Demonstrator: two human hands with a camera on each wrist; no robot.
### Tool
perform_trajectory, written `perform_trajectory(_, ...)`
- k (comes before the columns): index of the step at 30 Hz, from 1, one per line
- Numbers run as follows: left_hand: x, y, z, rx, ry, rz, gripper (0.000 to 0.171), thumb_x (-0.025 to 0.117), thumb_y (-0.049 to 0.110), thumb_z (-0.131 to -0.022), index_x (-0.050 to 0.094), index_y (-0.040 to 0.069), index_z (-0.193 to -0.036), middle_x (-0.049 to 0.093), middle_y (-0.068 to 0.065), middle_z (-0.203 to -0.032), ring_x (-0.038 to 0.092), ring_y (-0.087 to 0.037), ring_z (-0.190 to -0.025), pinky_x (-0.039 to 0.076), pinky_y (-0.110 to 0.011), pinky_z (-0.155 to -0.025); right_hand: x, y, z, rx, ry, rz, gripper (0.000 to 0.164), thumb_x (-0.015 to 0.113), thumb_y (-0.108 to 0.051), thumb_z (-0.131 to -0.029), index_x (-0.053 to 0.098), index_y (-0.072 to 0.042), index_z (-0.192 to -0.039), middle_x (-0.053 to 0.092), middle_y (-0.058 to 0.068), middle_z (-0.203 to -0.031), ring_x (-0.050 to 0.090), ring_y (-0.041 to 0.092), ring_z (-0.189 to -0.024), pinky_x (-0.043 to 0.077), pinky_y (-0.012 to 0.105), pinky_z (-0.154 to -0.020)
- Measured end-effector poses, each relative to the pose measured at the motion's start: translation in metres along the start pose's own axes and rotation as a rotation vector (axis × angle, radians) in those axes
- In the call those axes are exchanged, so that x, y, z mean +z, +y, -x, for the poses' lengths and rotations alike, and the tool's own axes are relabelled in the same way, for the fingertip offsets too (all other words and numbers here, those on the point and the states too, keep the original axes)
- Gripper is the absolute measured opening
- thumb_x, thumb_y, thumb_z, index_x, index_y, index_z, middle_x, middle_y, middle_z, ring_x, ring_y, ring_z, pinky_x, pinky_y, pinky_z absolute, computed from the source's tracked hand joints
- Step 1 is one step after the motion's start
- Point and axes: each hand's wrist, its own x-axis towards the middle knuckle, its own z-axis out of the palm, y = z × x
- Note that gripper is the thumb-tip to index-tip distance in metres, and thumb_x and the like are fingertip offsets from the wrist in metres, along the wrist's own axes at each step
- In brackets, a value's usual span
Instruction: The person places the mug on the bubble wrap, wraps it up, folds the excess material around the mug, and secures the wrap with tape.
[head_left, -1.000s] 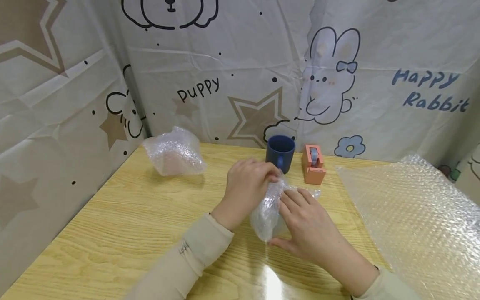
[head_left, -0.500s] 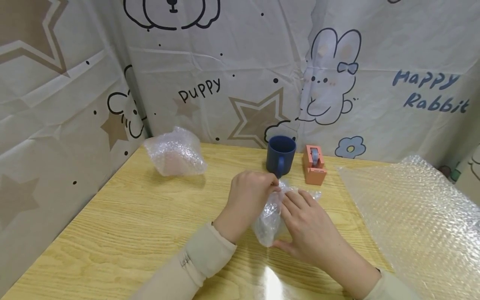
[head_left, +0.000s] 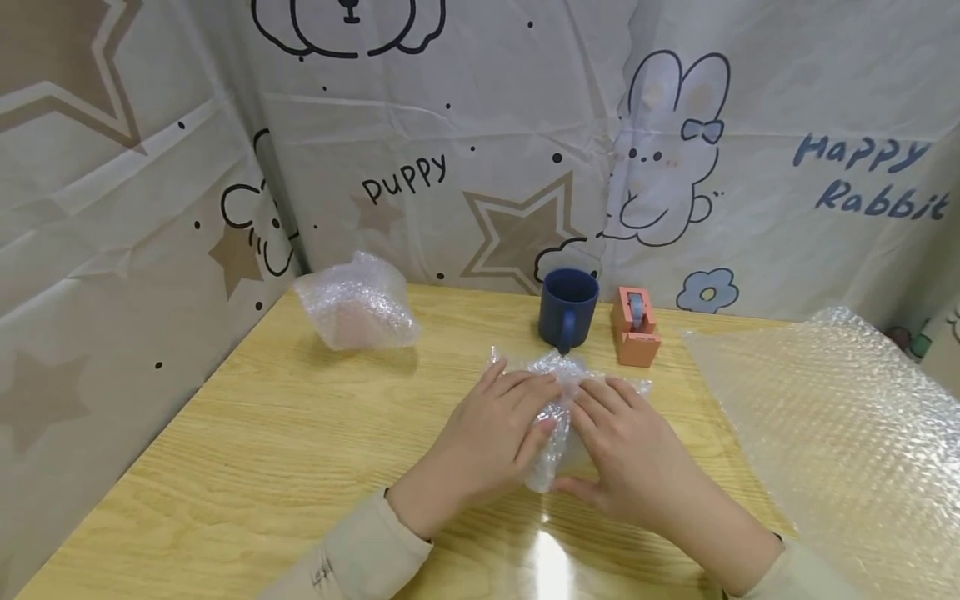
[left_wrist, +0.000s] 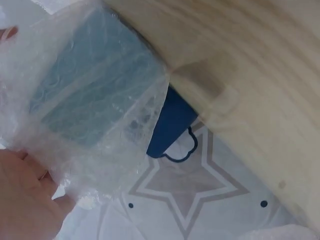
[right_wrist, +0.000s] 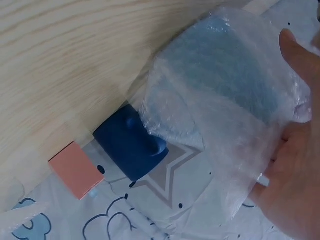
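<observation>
A bubble-wrapped bundle [head_left: 553, 421] sits on the table between both hands. Through its cloudy wrap a light blue-green item [left_wrist: 95, 82] shows; its kind is hidden by the plastic. My left hand [head_left: 491, 433] holds the left side, fingers bent over the top and thumb at the near side. From the right, my right hand [head_left: 630, 454] grips the bundle with fingers on top and thumb low at the front. Loose wrap corners stick out behind the fingers. Just beyond stands a dark blue mug [head_left: 568, 308], its handle facing me.
Right of the mug is a coral tape dispenser [head_left: 636, 329]. Another bubble-wrapped package [head_left: 358, 304], pinkish inside, lies at the back left. A large bubble wrap sheet [head_left: 832, 417] covers the right side of the wooden table [head_left: 300, 450]. A printed cloth [head_left: 420, 108] hangs behind.
The left hand pulled a pinched flap of wrap toward me, then turned and came down flatter over the bundle's left side. The right hand keeps its hold in nearly the same place.
</observation>
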Motion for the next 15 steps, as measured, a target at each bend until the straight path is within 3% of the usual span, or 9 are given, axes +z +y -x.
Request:
perform_trajectory(8,0.003,0.002,0.001,-0.028,-0.038,0.017,0.046,0.031,0.034,-0.108,0.051,0.011,-0.142,0.052,-0.004,-0.145,0.045,-0.022,-0.134,0.011,-0.045,-0.121,-0.019,0.025,0.006,0.021,-0.062,-0.349,0.055,0.076,-0.04,-0.086,0.066,-0.006,-0.128,0.061,0.009,-0.134,0.053,0.031,-0.127,0.043,0.051,-0.104)
perform_trajectory(12,0.002,0.002,0.003,-0.034,-0.074,0.013,0.048,0.031,0.035,-0.108,0.049,0.013,-0.146,0.047,-0.003,-0.149,0.041,-0.021,-0.138,0.006,-0.042,-0.122,-0.023,0.029,0.005,0.009,-0.062,-0.41,0.044,0.075,-0.028,-0.089,0.067,-0.006,-0.126,0.063,0.008,-0.131,0.057,0.029,-0.122,0.048,0.05,-0.099)
perform_trajectory(15,0.001,0.002,0.003,-0.038,-0.085,0.008,0.048,0.031,0.035,-0.107,0.049,0.015,-0.146,0.046,-0.002,-0.151,0.039,-0.021,-0.139,0.006,-0.042,-0.122,-0.025,0.029,0.004,-0.006,-0.008,-0.409,0.034,0.076,-0.022,-0.089,0.071,-0.008,-0.12,0.066,0.006,-0.125,0.061,0.024,-0.116,0.052,0.046,-0.094)
